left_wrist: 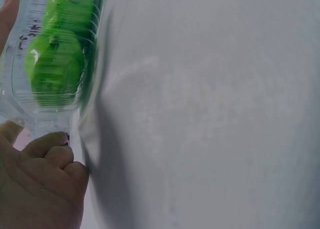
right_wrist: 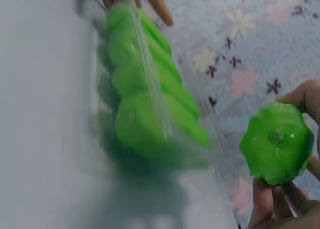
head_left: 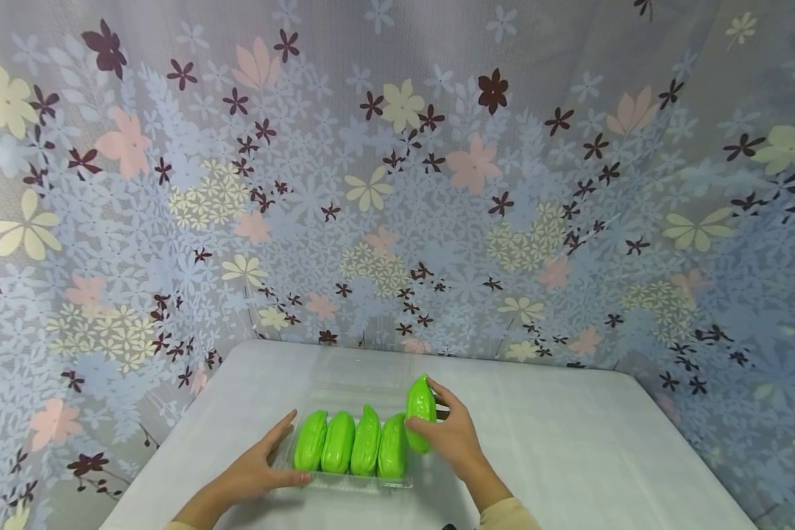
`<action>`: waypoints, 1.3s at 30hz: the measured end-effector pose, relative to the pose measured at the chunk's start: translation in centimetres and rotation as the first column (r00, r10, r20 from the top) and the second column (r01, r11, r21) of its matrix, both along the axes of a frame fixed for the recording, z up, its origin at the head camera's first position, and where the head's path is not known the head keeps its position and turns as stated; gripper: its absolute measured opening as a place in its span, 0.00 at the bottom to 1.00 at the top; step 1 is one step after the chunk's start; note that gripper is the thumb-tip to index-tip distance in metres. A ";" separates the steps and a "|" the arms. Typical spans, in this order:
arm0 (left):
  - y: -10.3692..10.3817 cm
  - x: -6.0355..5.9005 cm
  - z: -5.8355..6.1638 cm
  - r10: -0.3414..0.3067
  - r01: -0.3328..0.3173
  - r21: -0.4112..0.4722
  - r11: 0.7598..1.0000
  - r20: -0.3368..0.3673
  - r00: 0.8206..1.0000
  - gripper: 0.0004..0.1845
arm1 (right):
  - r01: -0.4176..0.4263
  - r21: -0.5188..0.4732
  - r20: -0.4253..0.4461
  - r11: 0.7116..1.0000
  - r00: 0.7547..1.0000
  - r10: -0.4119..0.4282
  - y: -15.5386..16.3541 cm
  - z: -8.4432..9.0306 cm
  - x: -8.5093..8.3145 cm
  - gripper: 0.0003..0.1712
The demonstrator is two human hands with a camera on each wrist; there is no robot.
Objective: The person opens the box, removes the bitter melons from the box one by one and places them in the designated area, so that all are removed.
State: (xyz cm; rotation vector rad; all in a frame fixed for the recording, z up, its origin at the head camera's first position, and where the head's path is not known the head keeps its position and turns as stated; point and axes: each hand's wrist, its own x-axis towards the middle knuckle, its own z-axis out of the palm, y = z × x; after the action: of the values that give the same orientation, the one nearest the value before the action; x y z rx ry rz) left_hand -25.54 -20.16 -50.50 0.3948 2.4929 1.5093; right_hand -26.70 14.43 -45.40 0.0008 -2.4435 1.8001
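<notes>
Table (head_left: 570, 449) under a white cloth carries a clear plastic clamshell tray (head_left: 344, 480), lid (head_left: 358, 375) folded back toward the floral curtain (head_left: 397, 184). Four green ridged toy gourds (head_left: 351, 444) stand side by side in the tray; a fifth green gourd (head_left: 421, 412) is held upright at the right end of the row, touching or just beside the fourth, and I cannot tell whether it is seated or clear of the tray.

Doing this step well, as a judgement: keep the tray pinned flat so the thin plastic does not slide or flex, hold the fifth gourd upright and parallel to its neighbours, and avoid nudging the row sideways, since the pieces stand close.

Left hand (head_left: 258, 471): fingers fairly straight, thumb along the tray's left side, fingers on its front edge, bracing it; in the left wrist view the fingers (left_wrist: 50, 154) look curled against the tray corner (left_wrist: 45, 121).

Right hand (head_left: 453, 434): narrow grip, fingertips (right_wrist: 305, 96) and thumb wrapped round the fifth gourd (right_wrist: 276, 142).
</notes>
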 end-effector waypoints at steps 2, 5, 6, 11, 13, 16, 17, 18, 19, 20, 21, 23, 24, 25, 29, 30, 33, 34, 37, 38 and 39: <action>0.0 0.0 0.1 0.006 -0.006 0.000 1.000 -0.001 1.000 0.61 | 0.021 0.008 0.002 1.000 1.000 -0.021 0.9 -0.3 -0.1 0.47; 0.1 0.0 0.1 0.013 -0.013 -0.004 1.000 0.002 1.000 0.61 | 0.060 0.012 0.015 0.998 0.998 -0.060 2.4 -0.7 -0.3 0.48; 0.1 0.0 0.1 0.014 -0.014 -0.005 1.000 0.003 1.000 0.61 | 0.070 0.018 0.021 0.997 0.997 -0.071 2.9 -0.9 -0.3 0.48; 0.1 0.0 0.1 0.016 -0.016 -0.005 1.000 -0.003 1.000 0.61 | 0.116 0.071 0.061 0.991 0.991 -0.121 5.4 -2.0 -0.6 0.49; 0.1 0.1 0.1 0.012 -0.012 -0.002 1.000 -0.007 1.000 0.61 | 0.126 0.095 0.080 0.987 0.988 -0.134 6.2 -2.4 -0.7 0.49; 0.1 0.1 0.2 0.006 -0.006 -0.002 1.000 -0.012 1.000 0.61 | 0.140 0.126 0.111 0.982 0.982 -0.154 7.2 -3.1 -1.0 0.48; 0.1 0.1 0.1 0.004 -0.004 -0.002 1.000 -0.012 1.000 0.61 | 0.143 0.134 0.119 0.981 0.980 -0.159 7.6 -3.4 -1.2 0.48; 0.1 0.0 0.1 0.002 -0.002 -0.003 1.000 -0.012 1.000 0.61 | 0.144 0.145 0.126 0.979 0.979 -0.163 7.8 -3.6 -1.3 0.48; 0.1 0.0 0.1 0.003 -0.003 -0.005 1.000 -0.012 1.000 0.61 | 0.149 0.157 0.137 0.976 0.976 -0.171 8.1 -3.8 -1.4 0.48; 0.0 0.0 0.1 0.002 -0.002 -0.005 1.000 -0.010 1.000 0.61 | 0.152 0.169 0.147 0.974 0.973 -0.177 8.3 -4.0 -1.5 0.48; 0.0 0.0 0.1 0.002 -0.002 -0.005 1.000 -0.007 1.000 0.61 | 0.154 0.181 0.157 0.971 0.970 -0.184 8.5 -4.2 -1.6 0.48; 0.0 0.0 0.0 0.001 -0.001 -0.005 1.000 -0.007 1.000 0.61 | 0.156 0.208 0.175 0.966 0.965 -0.194 8.7 -4.4 -1.7 0.48; 0.0 0.0 0.0 -0.001 0.001 -0.004 1.000 -0.006 1.000 0.61 | 0.155 0.228 0.181 0.961 0.963 -0.198 8.8 -4.4 -1.7 0.48; 0.0 0.0 -0.1 -0.004 0.004 -0.001 1.000 -0.004 1.000 0.61 | 0.153 0.244 0.187 0.958 0.961 -0.202 8.9 -4.4 -1.7 0.48; 0.0 -0.1 -0.1 -0.007 0.007 0.001 1.000 -0.009 1.000 0.61 | 0.145 0.321 0.173 0.936 0.963 -0.208 9.1 -4.7 -1.9 0.48; 0.0 -0.1 -0.1 -0.007 0.007 0.000 1.000 -0.010 1.000 0.61 | 0.144 0.341 0.166 0.929 0.964 -0.210 9.1 -4.7 -2.0 0.48; 0.0 -0.1 -0.1 -0.002 0.002 -0.008 1.000 -0.014 1.000 0.61 | 0.137 0.392 0.153 0.910 0.965 -0.211 9.1 -4.8 -2.0 0.47; 0.0 -0.1 -0.1 -0.001 0.001 -0.009 1.000 -0.015 1.000 0.61 | 0.131 0.406 0.154 0.904 0.966 -0.210 9.1 -4.7 -2.0 0.47; 0.0 0.0 0.0 0.000 -0.001 -0.013 1.000 -0.015 1.000 0.61 | 0.125 0.429 0.147 0.895 0.968 -0.205 9.0 -4.5 -2.0 0.48; 0.0 0.0 0.0 0.002 -0.002 -0.014 1.000 -0.015 1.000 0.61 | 0.123 0.434 0.147 0.892 0.968 -0.205 9.0 -4.4 -2.0 0.48; 0.0 0.0 0.0 0.003 -0.003 -0.016 1.000 -0.013 1.000 0.61 | 0.123 0.439 0.147 0.890 0.968 -0.206 9.0 -4.3 -2.0 0.48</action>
State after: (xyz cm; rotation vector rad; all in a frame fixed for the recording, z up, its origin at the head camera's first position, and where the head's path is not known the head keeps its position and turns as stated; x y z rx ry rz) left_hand -25.56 -20.13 -50.49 0.3998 2.5153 1.4922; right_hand -28.67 23.43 -49.65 -0.3482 -2.8205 1.2153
